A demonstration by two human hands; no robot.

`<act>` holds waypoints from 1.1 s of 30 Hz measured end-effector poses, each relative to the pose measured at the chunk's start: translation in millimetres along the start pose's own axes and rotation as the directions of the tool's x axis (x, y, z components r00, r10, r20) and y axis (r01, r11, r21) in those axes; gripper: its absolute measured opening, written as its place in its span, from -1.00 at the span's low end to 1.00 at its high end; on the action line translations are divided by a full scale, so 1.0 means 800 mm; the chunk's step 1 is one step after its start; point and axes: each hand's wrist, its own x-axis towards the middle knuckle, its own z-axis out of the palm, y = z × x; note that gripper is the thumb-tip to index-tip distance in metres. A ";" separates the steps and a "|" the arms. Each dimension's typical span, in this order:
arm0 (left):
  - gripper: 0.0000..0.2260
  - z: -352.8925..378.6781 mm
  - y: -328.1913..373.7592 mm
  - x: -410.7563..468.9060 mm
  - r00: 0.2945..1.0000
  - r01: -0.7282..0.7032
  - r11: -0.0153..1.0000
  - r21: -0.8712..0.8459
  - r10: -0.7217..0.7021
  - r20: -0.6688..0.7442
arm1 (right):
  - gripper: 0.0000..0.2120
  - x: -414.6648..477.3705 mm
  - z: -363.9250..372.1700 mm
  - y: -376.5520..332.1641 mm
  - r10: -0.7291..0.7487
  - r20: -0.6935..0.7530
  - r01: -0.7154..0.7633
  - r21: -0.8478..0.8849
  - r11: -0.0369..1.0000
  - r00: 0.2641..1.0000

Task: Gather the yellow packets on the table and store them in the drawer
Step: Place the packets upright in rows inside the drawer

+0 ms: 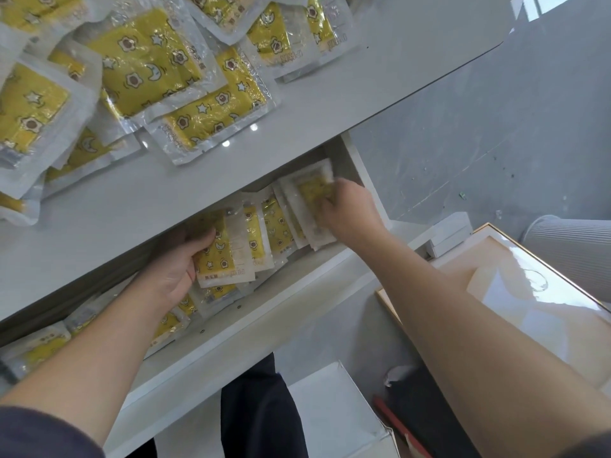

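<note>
The white table [109,219] fills the upper left, and a loose, overlapping pile of yellow packets [145,64] covers its far left part, reaching almost to the far edge. Each has clear, crinkled wrapping and a print of stars, moons and flowers. The strip of table along the near edge is bare.

Under that near edge the drawer [264,328] stands pulled out, white-walled, with more of the same packets lying and leaning along its length. At its left end several lie flat and partly in shadow beneath the table.

The left hand [175,269] reaches in near the drawer's middle and grips a stood-up packet [218,256]. The thumb is laid over the packet's upper left edge and the fingers are out of sight behind it. Just to the right, a few more packets stand on edge, fanned against one another.

At the drawer's right end the right hand [350,213] comes in from the near right with its fingers curled down onto the leaning packets [307,193], holding the front one of them. The hand and these packets are blurred, so the exact hold is unclear. The bundle tilts back towards the drawer's far right corner.

Below the drawer front are dark trousers [258,408] and a white box [330,408]. To the right lies a glossy pale panel with a gold edge [529,292], with small white boxes [449,236] at its far side and a ribbed pale cylinder [578,252] on the grey floor [463,127].
</note>
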 end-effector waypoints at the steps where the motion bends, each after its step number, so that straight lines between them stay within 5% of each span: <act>1: -0.78 -0.005 0.002 -0.002 1.000 0.002 1.000 -0.003 -0.002 0.006 | -0.71 0.005 0.007 -0.001 -0.106 0.030 0.108 -0.074 0.991 0.994; 6: -0.93 -0.033 0.004 -0.002 0.996 0.026 1.000 0.003 -0.025 -0.085 | -0.51 0.038 0.018 -0.025 -0.386 0.233 0.440 -0.263 0.859 0.893; 12: -0.91 -0.032 0.006 -0.004 0.995 0.022 1.000 -0.002 -0.022 -0.099 | -0.52 0.040 0.012 -0.014 -0.431 0.355 0.550 -0.392 0.737 0.830; 19: -0.86 -0.029 0.015 -0.007 0.997 0.001 1.000 -0.026 -0.003 -0.073 | -0.53 0.034 0.026 -0.040 -0.480 0.345 0.577 -0.284 0.766 0.807; 22: -0.86 -0.030 0.015 -0.009 0.997 -0.009 1.000 -0.025 0.007 -0.079 | -0.61 0.014 0.023 -0.028 -0.436 0.180 0.460 -0.121 0.880 0.882; 24: -0.88 -0.029 0.012 -0.010 0.996 -0.005 1.000 -0.027 0.003 -0.093 | -0.70 0.002 0.013 -0.013 -0.265 0.079 0.259 0.084 0.962 0.961; 28: -0.88 -0.022 0.004 -0.012 0.997 0.038 0.998 -0.046 -0.041 -0.065 | -0.83 0.000 0.000 0.017 0.070 0.238 -0.130 0.245 0.961 0.969; 33: -0.83 -0.025 -0.003 -0.011 0.998 0.035 0.999 -0.014 -0.035 -0.043 | -0.68 0.006 -0.008 0.018 0.101 0.292 -0.170 0.224 0.960 0.951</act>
